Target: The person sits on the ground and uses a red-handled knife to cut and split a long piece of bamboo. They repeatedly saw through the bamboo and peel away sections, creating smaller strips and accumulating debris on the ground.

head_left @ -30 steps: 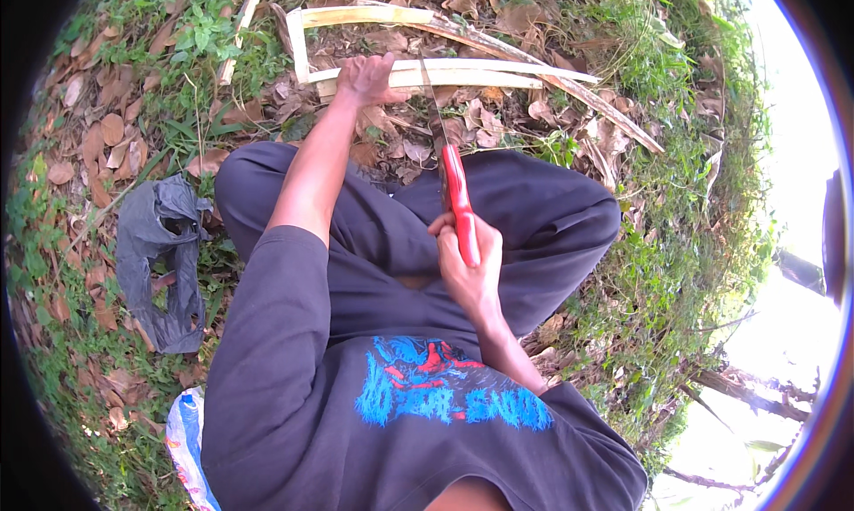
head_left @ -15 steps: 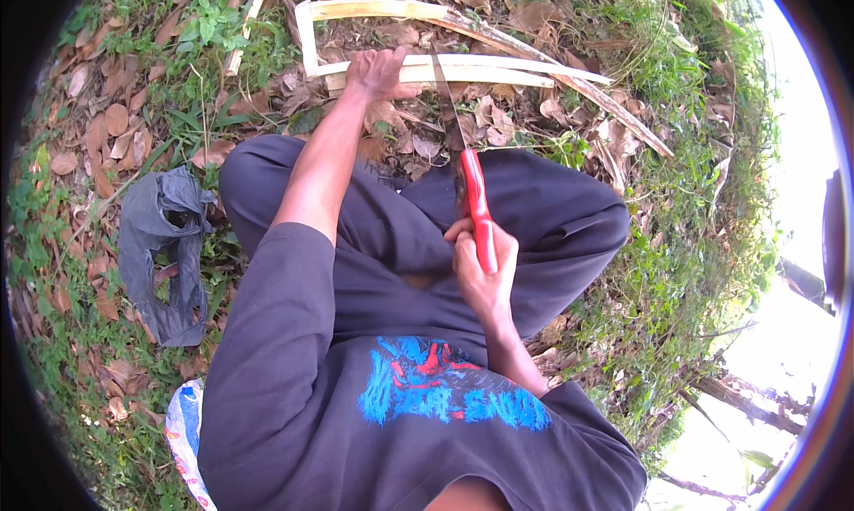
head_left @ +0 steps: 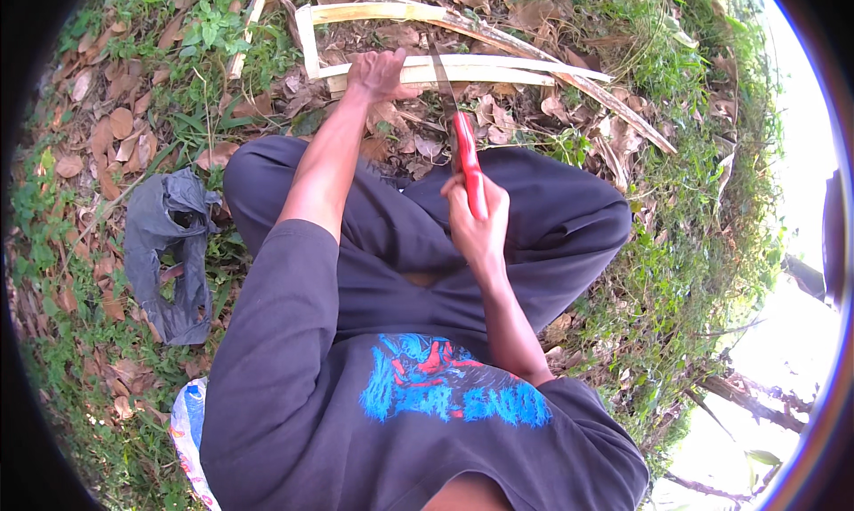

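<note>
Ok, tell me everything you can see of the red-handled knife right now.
The knife has a glossy red handle, plastic by the look, and a thin dark blade. The right hand grips the handle's lower end. It points away from the person, blade tip reaching the pale split strips on the leaf-strewn ground. The left hand presses those strips just beside the blade. Whether the edge touches them is unclear.

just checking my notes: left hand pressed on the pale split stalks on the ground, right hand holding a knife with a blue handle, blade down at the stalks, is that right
Not quite: the knife has a red handle, not blue, as the head view shows. The rest stands: the left hand presses on the pale split stalks on the ground, and the right hand holds the knife with its blade down at the stalks.
</note>
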`<action>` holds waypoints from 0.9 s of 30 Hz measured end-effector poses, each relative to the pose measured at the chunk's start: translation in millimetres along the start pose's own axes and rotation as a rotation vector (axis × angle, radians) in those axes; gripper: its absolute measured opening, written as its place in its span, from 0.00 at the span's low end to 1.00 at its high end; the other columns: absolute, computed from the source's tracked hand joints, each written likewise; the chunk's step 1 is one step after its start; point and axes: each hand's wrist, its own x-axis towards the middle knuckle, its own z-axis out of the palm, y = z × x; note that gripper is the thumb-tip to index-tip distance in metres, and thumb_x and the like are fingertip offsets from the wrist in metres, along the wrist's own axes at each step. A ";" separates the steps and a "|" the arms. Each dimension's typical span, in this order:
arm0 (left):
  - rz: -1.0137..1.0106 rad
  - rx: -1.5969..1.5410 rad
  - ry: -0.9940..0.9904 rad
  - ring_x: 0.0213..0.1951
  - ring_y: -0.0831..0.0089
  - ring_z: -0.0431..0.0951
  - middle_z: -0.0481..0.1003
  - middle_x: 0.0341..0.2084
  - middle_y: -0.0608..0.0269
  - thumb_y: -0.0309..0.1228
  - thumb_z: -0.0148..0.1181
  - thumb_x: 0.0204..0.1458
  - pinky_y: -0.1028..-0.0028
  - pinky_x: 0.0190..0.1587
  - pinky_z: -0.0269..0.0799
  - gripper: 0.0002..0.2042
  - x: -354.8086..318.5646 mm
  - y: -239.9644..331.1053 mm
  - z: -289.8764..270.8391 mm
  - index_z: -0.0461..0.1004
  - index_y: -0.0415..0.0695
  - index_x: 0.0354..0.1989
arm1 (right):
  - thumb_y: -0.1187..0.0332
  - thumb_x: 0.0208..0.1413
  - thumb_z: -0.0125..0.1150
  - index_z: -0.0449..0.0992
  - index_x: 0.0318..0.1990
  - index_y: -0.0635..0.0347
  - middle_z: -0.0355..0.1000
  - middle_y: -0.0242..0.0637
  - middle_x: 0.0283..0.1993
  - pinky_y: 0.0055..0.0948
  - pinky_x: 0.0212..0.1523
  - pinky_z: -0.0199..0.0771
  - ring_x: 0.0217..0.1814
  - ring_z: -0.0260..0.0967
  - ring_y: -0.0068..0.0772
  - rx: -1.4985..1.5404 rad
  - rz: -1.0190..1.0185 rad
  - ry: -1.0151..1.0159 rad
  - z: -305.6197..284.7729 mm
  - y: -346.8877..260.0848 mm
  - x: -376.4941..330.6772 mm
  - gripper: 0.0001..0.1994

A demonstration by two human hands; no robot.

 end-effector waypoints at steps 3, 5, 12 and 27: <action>0.076 0.033 0.223 0.15 0.79 0.72 0.72 0.13 0.67 0.75 0.63 0.36 0.63 0.20 0.74 0.38 -3.8 -2.6 5.9 0.68 0.48 0.32 | 0.77 0.58 0.51 0.76 0.29 0.67 0.63 0.23 0.18 0.21 0.20 0.54 0.19 0.55 0.12 -0.044 -0.084 -0.008 6.8 1.9 -0.9 0.08; 0.035 0.039 0.099 0.14 0.79 0.68 0.68 0.12 0.69 0.77 0.61 0.35 0.66 0.18 0.71 0.40 0.7 -4.4 6.6 0.67 0.48 0.33 | 0.76 0.57 0.55 0.75 0.29 0.68 0.67 0.31 0.18 0.23 0.24 0.64 0.20 0.62 0.15 0.004 -0.005 -0.018 -1.1 -5.4 -36.7 0.06; 0.024 0.056 0.070 0.17 0.75 0.74 0.72 0.14 0.67 0.77 0.62 0.34 0.66 0.23 0.74 0.40 -2.2 1.9 -5.7 0.70 0.48 0.35 | 0.77 0.57 0.54 0.74 0.30 0.70 0.65 0.33 0.18 0.23 0.23 0.62 0.21 0.58 0.16 -0.040 -0.027 0.021 6.9 -1.3 2.0 0.06; -0.038 -0.004 -0.046 0.25 0.69 0.82 0.80 0.23 0.63 0.74 0.65 0.32 0.56 0.27 0.77 0.40 4.0 -1.0 -2.2 0.70 0.50 0.40 | 0.76 0.58 0.55 0.73 0.30 0.70 0.63 0.31 0.17 0.23 0.23 0.61 0.22 0.56 0.14 -0.056 -0.039 -0.017 5.5 -3.3 1.0 0.07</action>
